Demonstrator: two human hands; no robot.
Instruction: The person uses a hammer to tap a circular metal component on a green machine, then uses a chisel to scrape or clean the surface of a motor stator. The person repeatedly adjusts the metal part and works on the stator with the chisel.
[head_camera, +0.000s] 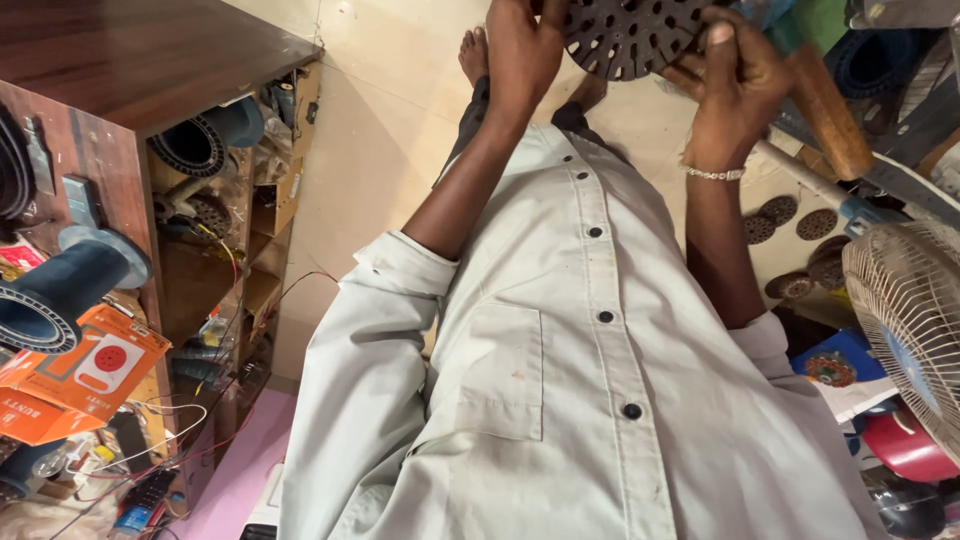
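You are gripping a dark slotted metal disc (632, 38) with both hands, your left hand (522, 48) closing its fingers on the disc's left edge and your right hand (735, 80) clamping its right edge, thumb pressing on the face. The disc is sitting at the top of the frame, held out past your chest and above the pale tiled floor (385, 130); its upper part is running out of view. A beaded silver bracelet (714, 173) is circling the wrist just below the disc on the right. A wooden handle (830, 110) is slanting just right of the disc, close beside your right hand, though whether it is touching that hand is unclear. Below the disc, your light grey buttoned shirt (560, 380) is filling the middle of the view, sleeves rolled up to the elbows, and a bare foot (474, 52) is showing on the floor just left of the disc. Lower right of the disc, several smaller round slotted plates (790, 225) are lying on the floor, with a white table fan (905, 320) standing farther down the right edge. Well to the left of the disc, a dark wooden shelf unit (150, 90) is holding coils, wires and small parts, a blue-grey cylindrical housing (70, 290) is jutting out beside it, and an orange carton (75, 375) is lying beneath that.
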